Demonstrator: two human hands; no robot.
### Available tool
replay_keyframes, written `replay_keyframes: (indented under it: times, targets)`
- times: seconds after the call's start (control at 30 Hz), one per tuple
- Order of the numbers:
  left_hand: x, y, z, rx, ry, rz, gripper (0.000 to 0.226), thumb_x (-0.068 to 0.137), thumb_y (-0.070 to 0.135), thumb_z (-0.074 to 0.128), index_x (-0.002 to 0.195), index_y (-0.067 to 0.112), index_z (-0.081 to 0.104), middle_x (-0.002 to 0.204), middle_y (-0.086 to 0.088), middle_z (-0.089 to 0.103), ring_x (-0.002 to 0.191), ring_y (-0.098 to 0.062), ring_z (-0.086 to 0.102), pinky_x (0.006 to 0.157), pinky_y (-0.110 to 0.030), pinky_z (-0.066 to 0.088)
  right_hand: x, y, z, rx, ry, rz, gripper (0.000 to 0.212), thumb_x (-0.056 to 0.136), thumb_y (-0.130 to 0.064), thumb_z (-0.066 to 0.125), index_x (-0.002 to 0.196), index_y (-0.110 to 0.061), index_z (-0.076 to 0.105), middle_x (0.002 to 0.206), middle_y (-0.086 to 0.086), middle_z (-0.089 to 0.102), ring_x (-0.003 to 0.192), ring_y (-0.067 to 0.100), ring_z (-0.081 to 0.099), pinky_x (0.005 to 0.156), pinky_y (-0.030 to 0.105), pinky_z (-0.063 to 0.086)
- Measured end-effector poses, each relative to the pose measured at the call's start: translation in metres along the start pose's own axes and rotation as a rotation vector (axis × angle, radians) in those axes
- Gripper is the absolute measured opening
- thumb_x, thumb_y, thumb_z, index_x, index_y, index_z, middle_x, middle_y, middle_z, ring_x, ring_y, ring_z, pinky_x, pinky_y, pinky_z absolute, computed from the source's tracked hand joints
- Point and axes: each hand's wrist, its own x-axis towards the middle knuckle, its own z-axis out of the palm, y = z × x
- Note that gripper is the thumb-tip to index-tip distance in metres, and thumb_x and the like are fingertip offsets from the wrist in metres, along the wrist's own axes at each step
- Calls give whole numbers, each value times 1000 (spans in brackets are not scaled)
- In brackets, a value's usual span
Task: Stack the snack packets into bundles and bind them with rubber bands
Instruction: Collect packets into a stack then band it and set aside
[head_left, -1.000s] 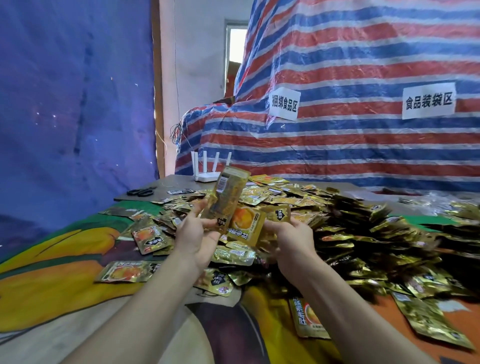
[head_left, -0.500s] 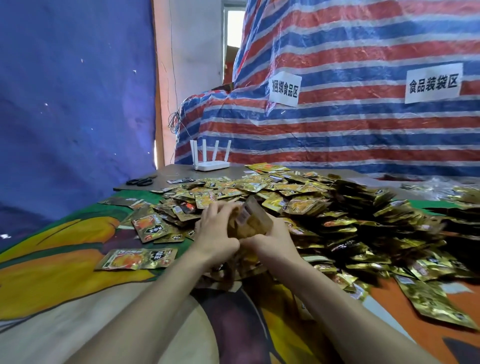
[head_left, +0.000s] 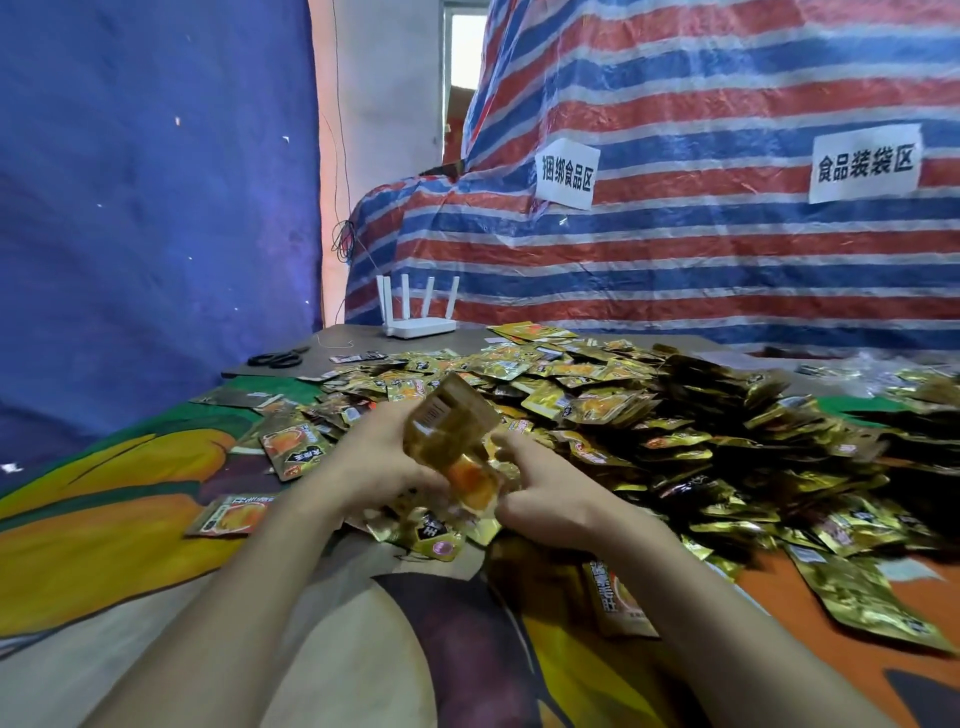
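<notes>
Both hands hold a small stack of gold snack packets (head_left: 451, 441) upright over the table, blurred by motion. My left hand (head_left: 374, 457) grips its left side with the fingers curled round it. My right hand (head_left: 540, 486) pinches its right lower edge. A large heap of loose gold packets (head_left: 649, 415) covers the table behind and to the right. Single packets lie near my left hand (head_left: 296, 447) and further front (head_left: 231, 514). No rubber band is visible.
A colourful printed cloth (head_left: 104, 545) covers the table. Black scissors (head_left: 275, 357) and a white router (head_left: 418, 325) sit at the far left end. A striped tarp with two paper signs (head_left: 566, 174) rises behind. A blue sheet hangs at left.
The hands came down from chest height and together; the separate packets held a second ago are now pressed into one stack between both hands, close above the table.
</notes>
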Motion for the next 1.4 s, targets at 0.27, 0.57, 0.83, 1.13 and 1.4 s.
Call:
replay_keyframes:
  times: [0.27, 0.57, 0.83, 1.13, 1.4]
  targets:
    - [-3, -5, -13, -116, 273, -211, 46, 63, -2, 90, 92, 24, 66, 92, 5, 73, 89, -18, 69, 71, -29, 47, 17, -16, 16, -482, -60, 165, 63, 82, -31, 55, 143, -20, 43, 142, 16, 48, 143, 40, 24, 114, 51, 23]
    - [-10, 9, -18, 617, -122, -448, 35, 81, 33, 71, 112, 29, 56, 103, 4, 63, 104, -23, 59, 88, -38, 47, 46, -10, 9, -358, -71, 84, 60, 89, -17, 49, 142, -44, 51, 149, 10, 48, 143, 39, 32, 117, 55, 30]
    - [-4, 25, 6, 905, 4, -404, 28, 90, 10, 59, 115, 22, 55, 122, -6, 61, 118, -29, 58, 85, -37, 34, 51, -19, 9, -545, -108, 83, 21, 89, -27, 63, 104, -14, 60, 103, 11, 63, 86, 21, 59, 67, 32, 52]
    - [-3, 11, 1, 600, 106, -413, 17, 87, 17, 59, 103, 17, 54, 94, -1, 56, 88, -26, 53, 72, -35, 38, 27, -18, 12, -504, 301, -57, 10, 88, -15, 58, 94, -17, 66, 90, 7, 64, 82, 31, 62, 65, 34, 46]
    - [-1, 24, -4, -612, 393, -318, 15, 86, 3, 72, 98, 11, 70, 93, -7, 74, 89, -25, 68, 78, -37, 52, 14, -23, -7, 437, 609, -257, 18, 93, -6, 66, 84, -13, 79, 77, 1, 77, 72, 17, 74, 60, 28, 60]
